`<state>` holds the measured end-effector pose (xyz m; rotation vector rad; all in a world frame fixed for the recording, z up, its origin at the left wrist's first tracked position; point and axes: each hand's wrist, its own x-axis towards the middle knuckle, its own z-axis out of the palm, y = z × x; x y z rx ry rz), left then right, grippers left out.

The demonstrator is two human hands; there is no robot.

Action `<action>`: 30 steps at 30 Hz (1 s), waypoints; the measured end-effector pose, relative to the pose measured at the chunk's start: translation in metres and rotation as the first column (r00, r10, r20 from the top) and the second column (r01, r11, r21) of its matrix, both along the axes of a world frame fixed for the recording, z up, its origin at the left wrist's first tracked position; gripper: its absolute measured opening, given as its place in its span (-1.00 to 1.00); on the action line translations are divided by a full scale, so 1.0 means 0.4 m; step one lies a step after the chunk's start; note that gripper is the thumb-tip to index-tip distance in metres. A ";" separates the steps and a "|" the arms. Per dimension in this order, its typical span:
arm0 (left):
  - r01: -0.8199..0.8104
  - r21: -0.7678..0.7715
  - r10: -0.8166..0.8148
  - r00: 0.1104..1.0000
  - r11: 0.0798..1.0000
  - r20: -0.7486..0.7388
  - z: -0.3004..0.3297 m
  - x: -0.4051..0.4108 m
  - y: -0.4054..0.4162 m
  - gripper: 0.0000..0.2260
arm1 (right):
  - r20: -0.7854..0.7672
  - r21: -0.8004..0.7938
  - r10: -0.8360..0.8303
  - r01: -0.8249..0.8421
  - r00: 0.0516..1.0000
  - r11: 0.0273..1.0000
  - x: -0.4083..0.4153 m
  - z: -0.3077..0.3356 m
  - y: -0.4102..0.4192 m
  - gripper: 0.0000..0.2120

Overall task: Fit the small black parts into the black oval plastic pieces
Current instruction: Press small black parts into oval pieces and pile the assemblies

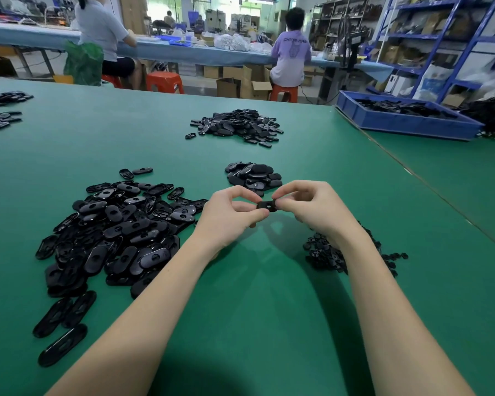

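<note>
Head view, the only one I have. Both hands meet above the green table (255, 310), and I take the big heap of oval pieces (117, 230) as my landmark. The left hand (229, 215), just right of that heap, and the right hand (312, 207), further right again, pinch one black piece (267, 206) between thumbs and forefingers, clear of the table. Both grips are closed on it. Only its middle shows, with a small pale square opening. I cannot tell whether a small part is already seated there.

The loose small parts (326, 255) lie well right of the heap, partly under the right forearm. A smaller stack of pieces (253, 175) sits beyond the hands, up and right of the heap, possibly finished work. A further pile (237, 125) lies well behind that.

My judgement: the insert is being pressed home. To do it well, I would square the part to the opening, support the piece from below with the fingers, and press evenly with both thumbs until it sits flush.
</note>
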<state>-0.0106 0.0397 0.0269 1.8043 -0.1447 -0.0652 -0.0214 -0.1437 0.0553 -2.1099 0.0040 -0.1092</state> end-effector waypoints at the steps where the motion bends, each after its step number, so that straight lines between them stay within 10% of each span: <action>1: 0.000 0.004 0.000 1.000 1.000 0.004 0.000 0.000 -0.001 -0.80 | -0.029 0.030 -0.005 0.006 1.000 1.000 0.000 0.001 0.002 -0.94; 30: 0.064 0.022 -0.066 0.993 0.998 0.094 0.004 0.000 0.003 -0.84 | -0.177 0.138 -0.053 0.078 0.983 0.987 0.010 -0.015 0.003 -0.94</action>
